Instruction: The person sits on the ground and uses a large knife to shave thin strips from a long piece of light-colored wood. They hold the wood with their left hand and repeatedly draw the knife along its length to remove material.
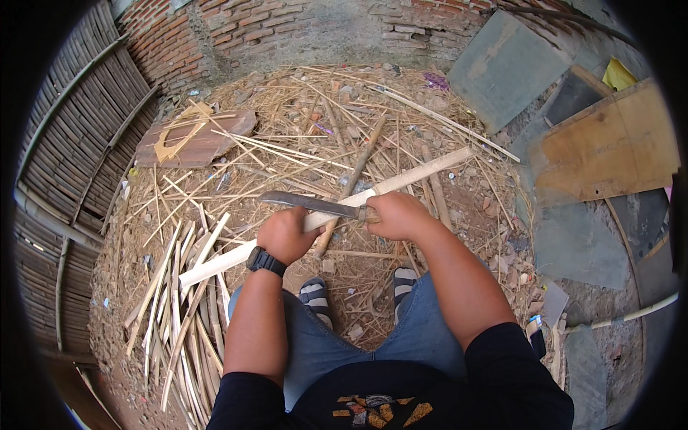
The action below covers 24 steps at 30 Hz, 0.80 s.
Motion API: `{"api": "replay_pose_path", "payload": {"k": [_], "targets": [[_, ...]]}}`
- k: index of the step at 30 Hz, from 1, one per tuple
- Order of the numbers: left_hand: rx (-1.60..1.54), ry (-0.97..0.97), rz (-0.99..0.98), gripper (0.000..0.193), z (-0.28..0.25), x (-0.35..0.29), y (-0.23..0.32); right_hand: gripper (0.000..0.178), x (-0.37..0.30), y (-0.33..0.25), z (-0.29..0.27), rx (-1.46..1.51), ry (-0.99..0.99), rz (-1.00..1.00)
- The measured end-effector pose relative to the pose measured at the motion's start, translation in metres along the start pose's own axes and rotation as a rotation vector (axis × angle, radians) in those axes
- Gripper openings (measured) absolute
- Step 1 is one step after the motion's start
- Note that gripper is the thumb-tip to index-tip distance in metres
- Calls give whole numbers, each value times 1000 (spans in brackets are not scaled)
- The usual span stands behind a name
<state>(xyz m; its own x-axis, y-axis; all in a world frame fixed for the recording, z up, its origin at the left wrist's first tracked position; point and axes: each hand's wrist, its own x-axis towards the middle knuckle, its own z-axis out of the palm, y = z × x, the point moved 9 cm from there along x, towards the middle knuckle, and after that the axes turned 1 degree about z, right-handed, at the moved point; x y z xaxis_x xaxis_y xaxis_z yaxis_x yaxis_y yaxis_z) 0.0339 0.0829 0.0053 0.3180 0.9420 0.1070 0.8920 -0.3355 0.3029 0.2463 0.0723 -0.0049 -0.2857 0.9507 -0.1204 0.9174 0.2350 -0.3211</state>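
Note:
My left hand (285, 235) is closed round a long, pale bamboo strip (423, 170), which slants from the lower left up to the right in front of my legs. In my right hand (401, 216) is the handle of a machete (304, 201). Its dark, broad blade points left and lies across the strip, passing just above my left hand. The right fist sits close below the strip's upper half, and its fingers hide most of the handle. Beside my left leg lies a heap of split bamboo strips (170, 315).
Thin strips, straw and rubble cover the ground. A brown board (208, 143) lies far left, and a round stick (365, 161) lies ahead of me. A bamboo fence (68, 129) stands left, a brick wall (301, 36) behind, and sheets and boards (602, 147) lean at right.

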Motion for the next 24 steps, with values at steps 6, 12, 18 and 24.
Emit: {"api": "replay_pose_path", "payload": {"k": [6, 12, 18, 24], "targets": [[-9, 26, 45, 45, -1, 0, 3, 41, 1, 2, 3, -2, 20, -8], [-18, 18, 12, 46, -1, 0, 1, 42, 1, 0, 1, -4, 9, -9], [-12, 12, 9, 47, 2, 1, 0, 43, 1, 0, 2, -7, 8, -10], [6, 8, 22, 46, 1, 0, 2, 43, 3, 1, 5, -3, -9, -3]]}}
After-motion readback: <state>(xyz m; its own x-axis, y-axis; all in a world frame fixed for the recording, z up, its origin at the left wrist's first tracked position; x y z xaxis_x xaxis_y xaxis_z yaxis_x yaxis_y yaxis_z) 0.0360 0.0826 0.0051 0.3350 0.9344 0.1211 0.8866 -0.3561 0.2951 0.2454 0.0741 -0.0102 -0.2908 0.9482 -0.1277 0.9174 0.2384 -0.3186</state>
